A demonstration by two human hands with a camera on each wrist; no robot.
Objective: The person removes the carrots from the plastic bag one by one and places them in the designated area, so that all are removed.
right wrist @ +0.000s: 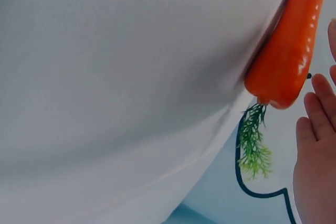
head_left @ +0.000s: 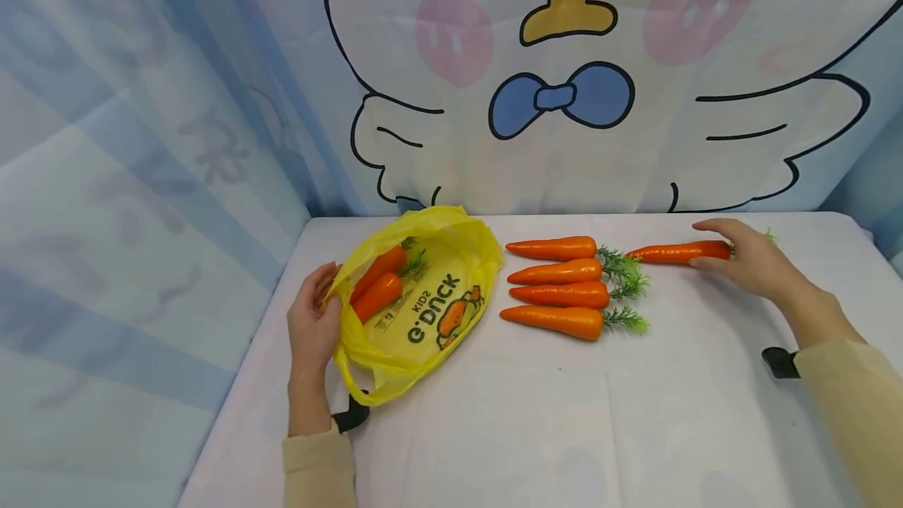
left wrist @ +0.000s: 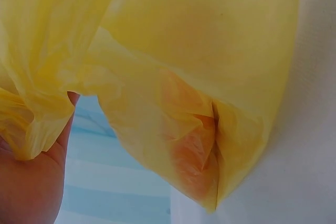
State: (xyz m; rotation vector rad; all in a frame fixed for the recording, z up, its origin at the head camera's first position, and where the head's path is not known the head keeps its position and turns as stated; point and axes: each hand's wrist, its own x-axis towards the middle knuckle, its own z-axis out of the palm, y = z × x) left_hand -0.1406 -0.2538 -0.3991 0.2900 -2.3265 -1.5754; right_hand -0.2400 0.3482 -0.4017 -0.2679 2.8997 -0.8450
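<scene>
My left hand (head_left: 313, 328) grips the left rim of a yellow plastic bag (head_left: 487, 257), whose mouth gapes wide. Two orange toy carrots (head_left: 377, 296) with green tops lie inside; in the left wrist view they show as a blurred orange shape through the plastic. At the back right, my right hand (head_left: 758, 265) reaches around the thick end of another carrot (head_left: 670, 253), thumb on the near side and fingers on the far side. The right wrist view shows straight fingers (right wrist: 321, 111) beside this carrot, with a gap between them.
Several more carrots (head_left: 557, 295) lie in a row between the bag and the right hand, tips to the left and leafy tops to the right. A pale cloth covers the table (head_left: 494, 445). A cartoon-printed curtain (head_left: 564, 171) hangs behind its back edge.
</scene>
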